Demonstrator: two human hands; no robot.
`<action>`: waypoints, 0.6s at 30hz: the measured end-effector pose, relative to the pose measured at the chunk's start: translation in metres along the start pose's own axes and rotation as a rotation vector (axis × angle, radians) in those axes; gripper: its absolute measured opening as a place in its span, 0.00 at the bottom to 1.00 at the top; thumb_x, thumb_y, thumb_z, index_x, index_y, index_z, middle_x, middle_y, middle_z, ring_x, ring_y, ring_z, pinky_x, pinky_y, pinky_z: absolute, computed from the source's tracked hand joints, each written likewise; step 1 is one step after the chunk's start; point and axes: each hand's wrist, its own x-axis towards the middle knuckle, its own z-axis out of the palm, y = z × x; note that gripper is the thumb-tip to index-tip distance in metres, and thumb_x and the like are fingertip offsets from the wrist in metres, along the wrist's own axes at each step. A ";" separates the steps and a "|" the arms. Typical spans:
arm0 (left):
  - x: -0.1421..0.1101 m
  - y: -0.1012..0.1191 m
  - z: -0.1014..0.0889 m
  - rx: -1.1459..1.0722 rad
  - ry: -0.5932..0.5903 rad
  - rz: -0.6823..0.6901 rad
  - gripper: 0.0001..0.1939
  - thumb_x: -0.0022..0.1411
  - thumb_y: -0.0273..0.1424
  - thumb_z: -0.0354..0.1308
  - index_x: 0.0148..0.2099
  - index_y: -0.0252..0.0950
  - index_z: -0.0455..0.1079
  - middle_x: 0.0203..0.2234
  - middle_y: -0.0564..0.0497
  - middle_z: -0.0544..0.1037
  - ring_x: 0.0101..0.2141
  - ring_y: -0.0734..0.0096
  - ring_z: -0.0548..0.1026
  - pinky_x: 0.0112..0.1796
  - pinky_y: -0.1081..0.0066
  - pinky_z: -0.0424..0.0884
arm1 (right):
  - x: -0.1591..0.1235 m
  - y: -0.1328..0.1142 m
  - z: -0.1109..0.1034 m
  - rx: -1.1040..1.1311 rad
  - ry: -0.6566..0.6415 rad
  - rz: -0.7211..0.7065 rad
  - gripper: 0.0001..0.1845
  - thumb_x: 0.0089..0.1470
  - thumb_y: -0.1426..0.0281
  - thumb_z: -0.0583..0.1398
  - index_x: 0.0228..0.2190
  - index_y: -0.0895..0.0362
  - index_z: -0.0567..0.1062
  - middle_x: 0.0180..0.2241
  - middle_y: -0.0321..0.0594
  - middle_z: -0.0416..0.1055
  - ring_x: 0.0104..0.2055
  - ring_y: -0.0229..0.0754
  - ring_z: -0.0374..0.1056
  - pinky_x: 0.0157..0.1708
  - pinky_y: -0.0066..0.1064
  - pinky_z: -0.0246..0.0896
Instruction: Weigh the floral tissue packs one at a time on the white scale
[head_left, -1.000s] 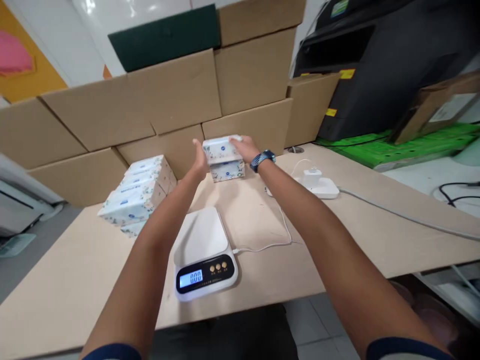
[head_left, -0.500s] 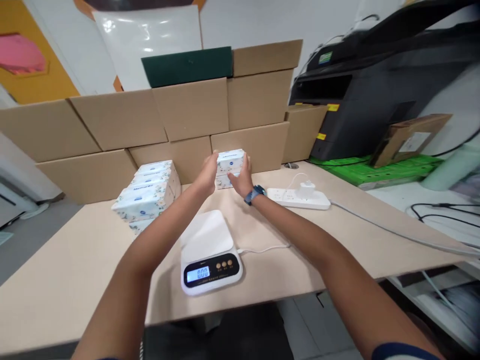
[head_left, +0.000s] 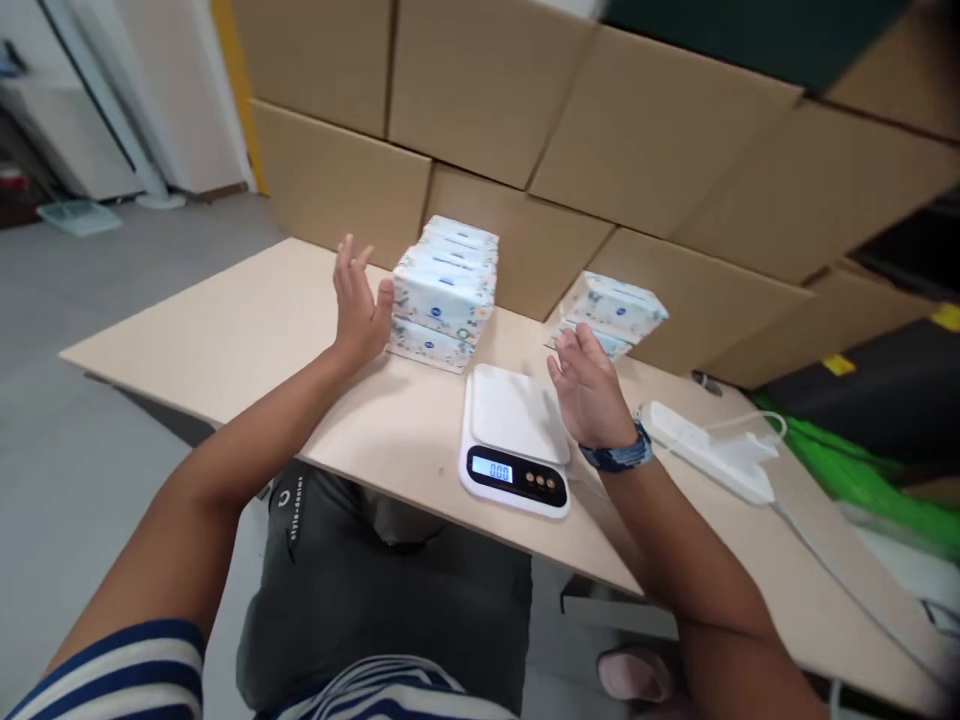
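Observation:
My left hand (head_left: 358,310) is open, fingers spread, its thumb against the near end of a stack of white tissue packs (head_left: 445,292) on the table. Just in front of a smaller pile of two tissue packs (head_left: 613,311) hovers my right hand (head_left: 590,390), open and empty, over the right edge of a white kitchen scale (head_left: 515,439). The scale's lit display reads zero and its platform is bare. A dark blue watch sits on my right wrist.
Brown cardboard boxes (head_left: 487,95) are stacked like a wall along the far side of the beige table (head_left: 225,320). A white power strip (head_left: 709,462) with a plug lies right of the scale. Green mat and black machine stand at far right.
Both hands let go of the top pack on the small pile and drew back. My left hand moved to the big stack. The view swung left and down.

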 end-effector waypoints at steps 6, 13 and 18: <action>-0.007 -0.011 -0.004 -0.184 -0.119 -0.193 0.54 0.64 0.75 0.35 0.73 0.40 0.60 0.78 0.33 0.59 0.79 0.49 0.54 0.79 0.49 0.44 | 0.007 -0.006 0.033 -0.022 -0.067 0.030 0.58 0.60 0.41 0.62 0.79 0.40 0.41 0.83 0.40 0.39 0.85 0.49 0.37 0.80 0.58 0.46; -0.022 0.008 0.002 -0.350 -0.455 -0.129 0.52 0.66 0.72 0.46 0.80 0.46 0.50 0.82 0.42 0.51 0.81 0.48 0.49 0.80 0.49 0.47 | 0.019 -0.030 0.089 0.045 -0.208 -0.100 0.74 0.44 0.37 0.73 0.79 0.47 0.47 0.82 0.47 0.47 0.84 0.56 0.46 0.81 0.53 0.48; -0.025 0.043 -0.010 -0.272 -0.495 0.090 0.52 0.70 0.68 0.47 0.82 0.43 0.41 0.82 0.41 0.47 0.82 0.49 0.47 0.79 0.52 0.50 | -0.016 -0.062 0.090 0.062 -0.220 -0.264 0.66 0.48 0.40 0.74 0.77 0.48 0.54 0.77 0.47 0.60 0.78 0.53 0.61 0.80 0.48 0.54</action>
